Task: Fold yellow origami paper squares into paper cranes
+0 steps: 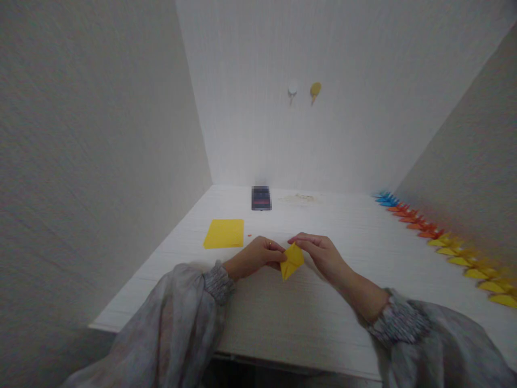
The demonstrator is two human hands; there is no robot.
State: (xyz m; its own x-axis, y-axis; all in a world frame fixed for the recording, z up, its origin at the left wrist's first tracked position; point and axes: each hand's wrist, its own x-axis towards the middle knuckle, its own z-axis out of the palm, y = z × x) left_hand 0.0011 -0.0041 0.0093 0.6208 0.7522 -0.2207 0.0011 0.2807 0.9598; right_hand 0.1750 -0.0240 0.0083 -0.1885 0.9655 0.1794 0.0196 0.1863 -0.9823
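Between my hands is a folded piece of yellow origami paper (293,261), kite-shaped with creases showing, held just above the white table. My left hand (262,254) pinches its left edge between thumb and fingers; a ring sits on one finger. At the paper's top corner, my right hand (319,250) has its thumb and fingers closed on the tip. Left of my left hand lies a stack of flat yellow square paper (224,233). A tiny orange scrap (249,235) rests between that stack and my left hand.
Along the right side of the table (363,242) runs a row of folded paper cranes (452,250), blue, orange-red and yellow. A dark, blurred flat object (261,198) lies near the back wall. Two hooks, one white (292,90) and one yellow (315,90), are on that wall.
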